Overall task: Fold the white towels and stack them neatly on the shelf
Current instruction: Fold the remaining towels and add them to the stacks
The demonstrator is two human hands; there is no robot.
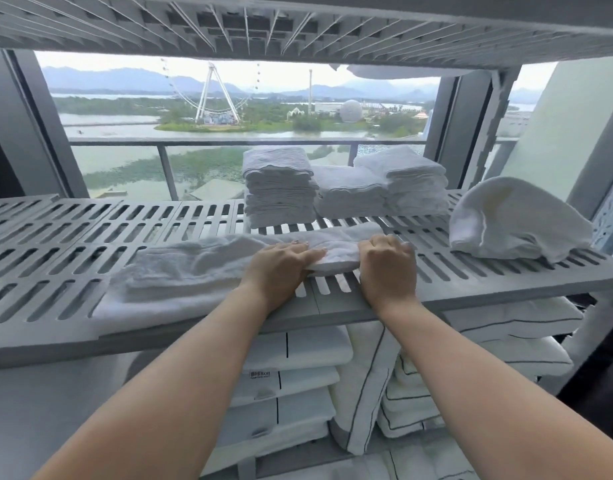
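Head view: shelf (73,237) with towel (194,268), stacks (281,195)

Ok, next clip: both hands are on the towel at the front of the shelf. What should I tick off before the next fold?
1. Left-hand grip on the towel: ok, it pinches the near edge.
2. Right-hand grip: ok, fingers curled over the towel's right end.
3. Towel lying smooth: not ok, its left part is rumpled.
4. Room on the folded stacks at the back of the shelf: ok, the middle stack is lowest.
5. Loose towel clear of the work: ok, it lies apart to the right.
6. Folds already made: cannot tell.
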